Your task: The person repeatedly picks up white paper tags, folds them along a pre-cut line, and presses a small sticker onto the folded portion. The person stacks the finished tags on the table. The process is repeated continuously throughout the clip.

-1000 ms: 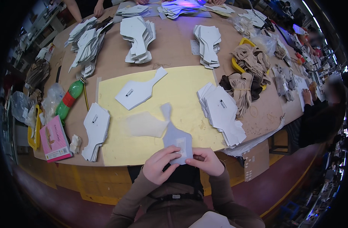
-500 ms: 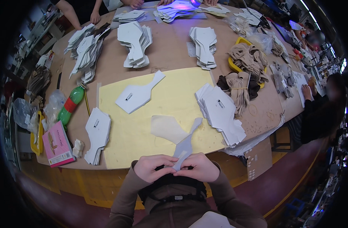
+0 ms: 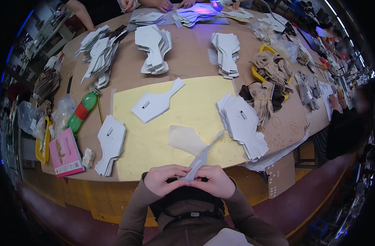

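At the table's near edge my left hand (image 3: pixel 166 180) and my right hand (image 3: pixel 214 181) pinch the lower end of a grey-white cut piece (image 3: pixel 200 160) between thumbs and fingers. This piece is seen partly edge-on, its narrow end pointing up to the right. Just beyond it, a cream, wide-ended cut piece (image 3: pixel 183 137) lies on the yellow sheet (image 3: pixel 154 156), meeting or overlapped by the held piece. Farther off, a single white paddle-shaped piece (image 3: pixel 154 104) rests flat. Stacks of white cut pieces flank my hands, one at left (image 3: pixel 111 141), one at right (image 3: pixel 244 123).
More white stacks (image 3: pixel 153 47) stand farther back. A green bottle with a red band (image 3: pixel 81 110), a pink notebook (image 3: pixel 66 153) and a yellow basket (image 3: pixel 43 141) occupy the left. Beige bundled strips (image 3: pixel 271 65) fill another basket at right. Other people's hands (image 3: pixel 165 5) work across the table.
The held piece has tilted and turned more edge-on, its far tip swinging right. Both hands keep their pinch. The whole view has shifted slightly.
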`<state>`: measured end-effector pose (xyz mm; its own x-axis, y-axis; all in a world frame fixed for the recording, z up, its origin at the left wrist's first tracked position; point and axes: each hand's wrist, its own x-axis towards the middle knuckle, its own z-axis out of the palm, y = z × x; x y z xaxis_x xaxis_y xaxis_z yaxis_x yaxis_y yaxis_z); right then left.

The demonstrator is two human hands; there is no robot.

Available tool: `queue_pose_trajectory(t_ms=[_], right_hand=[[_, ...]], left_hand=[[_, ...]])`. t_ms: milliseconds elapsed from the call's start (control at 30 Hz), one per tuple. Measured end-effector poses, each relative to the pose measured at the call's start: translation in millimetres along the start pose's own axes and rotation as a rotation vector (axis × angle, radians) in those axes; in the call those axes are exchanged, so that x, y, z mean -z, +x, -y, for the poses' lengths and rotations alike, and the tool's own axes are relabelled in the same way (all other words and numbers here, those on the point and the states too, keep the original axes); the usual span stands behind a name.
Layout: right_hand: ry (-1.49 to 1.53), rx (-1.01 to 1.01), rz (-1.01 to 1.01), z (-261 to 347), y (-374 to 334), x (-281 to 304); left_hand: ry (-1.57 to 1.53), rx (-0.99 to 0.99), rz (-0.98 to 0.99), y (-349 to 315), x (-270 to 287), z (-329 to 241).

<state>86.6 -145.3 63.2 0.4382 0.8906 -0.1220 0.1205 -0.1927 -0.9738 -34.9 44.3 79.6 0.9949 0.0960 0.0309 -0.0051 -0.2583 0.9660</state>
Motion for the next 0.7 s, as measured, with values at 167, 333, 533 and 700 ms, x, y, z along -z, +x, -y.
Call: queue_pose_trajectory(t_ms=[167,333,533,700], right_hand=[[-0.068,0.113,0.005,3.5,4.3,-2.3],[-0.058,0.096,-0.019,7.0,6.7,-2.4],[-0.033,0.045,-0.017,6.3,7.7,-3.4],[-0.023,0.076,-0.015,7.1,7.8,-3.1]], left_hand=[[0.018,0.084,0.048,0.5,6.2,9.7],[0.006,0.032,0.013,2.0,6.4,11.0],[-0.004,0.020,-0.017,2.2,5.7,11.5],[0.022,-0.013,0.012,1.7,9.6,13.0]])
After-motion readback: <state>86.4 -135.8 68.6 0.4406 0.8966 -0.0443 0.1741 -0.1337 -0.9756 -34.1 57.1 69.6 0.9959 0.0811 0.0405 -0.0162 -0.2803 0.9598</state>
